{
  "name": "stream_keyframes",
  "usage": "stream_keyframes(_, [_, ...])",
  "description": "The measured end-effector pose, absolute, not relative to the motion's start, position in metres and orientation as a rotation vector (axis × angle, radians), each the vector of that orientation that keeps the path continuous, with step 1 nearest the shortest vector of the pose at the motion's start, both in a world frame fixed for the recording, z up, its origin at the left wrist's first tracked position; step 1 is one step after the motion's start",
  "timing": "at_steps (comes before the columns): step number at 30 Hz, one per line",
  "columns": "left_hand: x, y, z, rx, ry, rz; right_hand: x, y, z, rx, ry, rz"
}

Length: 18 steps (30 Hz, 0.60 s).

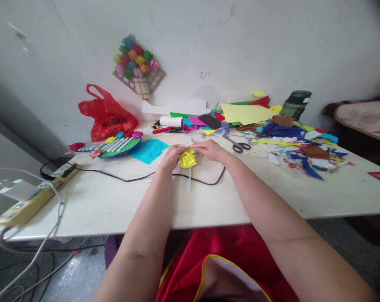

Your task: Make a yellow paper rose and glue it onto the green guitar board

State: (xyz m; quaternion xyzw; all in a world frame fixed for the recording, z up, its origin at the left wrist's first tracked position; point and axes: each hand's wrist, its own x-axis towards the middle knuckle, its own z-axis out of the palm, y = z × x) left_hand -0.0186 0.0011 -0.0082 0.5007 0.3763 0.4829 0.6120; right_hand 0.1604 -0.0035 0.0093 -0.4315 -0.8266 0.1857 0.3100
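Observation:
A yellow paper piece (188, 159), folded or bunched like a flower, is between my two hands above the white table (221, 201). My left hand (173, 157) is closed on its left side. On its upper right, my right hand (209, 150) has its fingers pressed together at the yellow paper's edge. A thin pale stick (190, 180) shows just below the paper. The fingertips are small and partly hidden behind the paper. A black cable (127, 180) runs across the table beneath the hands.
Scissors (238, 147) lie right of my hands, before a heap of paper scraps (316, 153). Blue paper (149, 151), a green board (122, 149) and a red bag (106, 117) are at left. A power strip (35, 201) lines the left edge; a bottle (295, 105) stands behind.

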Motion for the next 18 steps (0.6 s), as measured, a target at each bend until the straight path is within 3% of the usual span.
stream_keyframes(8, [-0.019, -0.0012, -0.0059, 1.176, 0.883, 1.161, 0.1548, -0.0063, 0.0102, -1.019, -1.976, 0.912])
stream_keyframes(18, [-0.0205, -0.002, -0.0067, 1.307, 0.851, 1.089, 0.1529, -0.006, 0.0093, -1.004, -1.993, 0.797])
